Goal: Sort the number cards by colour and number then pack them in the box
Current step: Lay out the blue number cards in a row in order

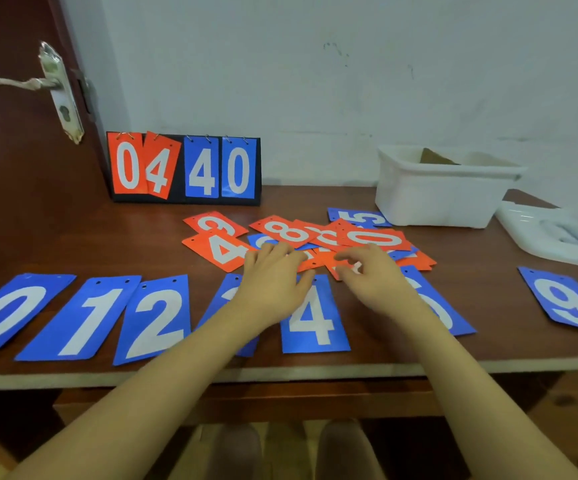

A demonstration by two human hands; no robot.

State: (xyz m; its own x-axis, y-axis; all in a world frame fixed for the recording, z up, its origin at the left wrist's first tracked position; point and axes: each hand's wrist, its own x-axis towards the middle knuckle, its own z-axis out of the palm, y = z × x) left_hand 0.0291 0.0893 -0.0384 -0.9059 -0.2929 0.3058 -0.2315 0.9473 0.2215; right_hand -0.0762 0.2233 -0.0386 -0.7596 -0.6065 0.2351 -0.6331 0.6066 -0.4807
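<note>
The thin, light, probably slippery orange number cards lay heaped mid-surface behind a blue row, the left hand pressing flat while the right hand pinched one's edge, likely the best hold.

Your near row on the table runs left to right: 0 card, 1 card, 2 card, a card half hidden under your left forearm, 4 card, another under your right wrist, 9 card well apart at far right. Loose card pile sits behind the row, centre. Scoreboard stands behind the pile, against the wall. Box sits back right, its lid just right of it.
</note>
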